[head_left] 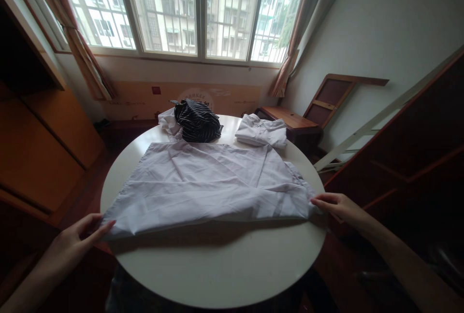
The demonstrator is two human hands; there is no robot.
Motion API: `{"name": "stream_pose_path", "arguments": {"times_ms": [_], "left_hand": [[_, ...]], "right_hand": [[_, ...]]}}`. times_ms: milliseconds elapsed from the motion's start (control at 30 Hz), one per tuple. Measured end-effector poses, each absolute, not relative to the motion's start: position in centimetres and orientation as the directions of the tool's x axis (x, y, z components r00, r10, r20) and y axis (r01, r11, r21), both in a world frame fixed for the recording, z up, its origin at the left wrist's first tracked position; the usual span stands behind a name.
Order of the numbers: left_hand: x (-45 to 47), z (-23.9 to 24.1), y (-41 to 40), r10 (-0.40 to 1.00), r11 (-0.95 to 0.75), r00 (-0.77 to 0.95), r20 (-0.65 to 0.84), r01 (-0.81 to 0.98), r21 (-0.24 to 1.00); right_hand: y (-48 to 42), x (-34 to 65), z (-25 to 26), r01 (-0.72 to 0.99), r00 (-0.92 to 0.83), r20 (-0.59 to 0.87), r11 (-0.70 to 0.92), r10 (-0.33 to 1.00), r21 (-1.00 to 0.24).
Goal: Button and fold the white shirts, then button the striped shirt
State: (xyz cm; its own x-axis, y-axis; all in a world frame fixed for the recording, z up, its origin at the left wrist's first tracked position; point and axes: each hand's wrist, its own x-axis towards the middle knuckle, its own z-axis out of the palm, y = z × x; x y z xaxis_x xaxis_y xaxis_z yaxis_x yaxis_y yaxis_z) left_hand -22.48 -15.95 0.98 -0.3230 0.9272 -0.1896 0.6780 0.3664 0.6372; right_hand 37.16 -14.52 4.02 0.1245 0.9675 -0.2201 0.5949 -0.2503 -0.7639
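Note:
A white garment (pixel 210 177), perhaps a shirt, lies spread across the round white table (pixel 217 269). Its near edge is lifted slightly and casts a shadow on the tabletop. At the left end of that edge, my left hand (pixel 78 235) pinches a corner between thumb and fingers. My right hand (pixel 339 206) pinches the opposite corner at the table's right side. Creases run over the cloth between the two hands. Whether it has a collar or sleeves cannot be made out.
Behind the garment sit a crumpled black striped cloth (pixel 198 122), a white bundle (pixel 169 122) and a folded white shirt (pixel 260 130). A wooden cabinet (pixel 47 149) stands left. At the right are a wooden bench (pixel 288 117) and a pale ladder-like frame (pixel 362 132). Barred windows are beyond.

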Motion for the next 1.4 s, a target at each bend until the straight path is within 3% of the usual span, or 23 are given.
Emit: {"name": "stream_pose_path", "arguments": {"times_ms": [267,500,600,733,833,933,1033,1167,1400], "left_hand": [[-22.2,1.3,-15.2,0.890,0.342,-0.456,-0.012,0.649,0.680],[-22.7,0.0,-14.6,0.914,0.317,-0.407,-0.010,0.697,0.643],[-23.3,0.0,-14.4,0.927,0.314,-0.370,-0.052,0.696,0.646],[-23.6,1.3,-13.1,0.939,0.311,-0.333,-0.090,0.703,0.639],[-22.9,2.6,-11.5,0.939,0.327,-0.326,-0.111,0.747,0.579],[-21.9,3.4,-9.9,0.950,0.307,-0.284,-0.127,0.791,0.529],[-21.0,3.3,-8.9,0.967,0.252,-0.233,-0.102,0.816,0.520],[-20.6,2.4,-8.6,0.976,0.178,-0.219,0.014,0.824,0.537],[-19.4,3.4,-8.9,0.920,0.149,-0.337,0.201,0.773,0.617]], "right_hand": [[-14.8,38.5,3.0,0.386,0.087,-0.302,-0.312,0.949,-0.868],[-15.2,39.3,1.2,0.505,0.053,-0.358,-0.334,0.932,-0.796],[-15.0,38.9,2.0,0.659,0.069,-0.277,-0.252,0.958,-0.708],[-13.9,37.5,3.8,0.856,0.161,0.067,-0.106,0.985,-0.507],[-12.5,35.7,4.4,0.871,0.063,0.216,0.052,0.974,-0.488],[-11.1,33.6,4.3,0.835,-0.128,0.194,0.211,0.973,-0.508],[-10.2,31.9,4.0,0.828,-0.249,0.098,0.265,0.963,-0.495],[-10.0,30.6,3.7,0.853,-0.298,0.046,0.288,0.953,-0.435],[-10.1,30.5,4.3,0.833,-0.302,0.106,0.316,0.947,-0.455]]}}
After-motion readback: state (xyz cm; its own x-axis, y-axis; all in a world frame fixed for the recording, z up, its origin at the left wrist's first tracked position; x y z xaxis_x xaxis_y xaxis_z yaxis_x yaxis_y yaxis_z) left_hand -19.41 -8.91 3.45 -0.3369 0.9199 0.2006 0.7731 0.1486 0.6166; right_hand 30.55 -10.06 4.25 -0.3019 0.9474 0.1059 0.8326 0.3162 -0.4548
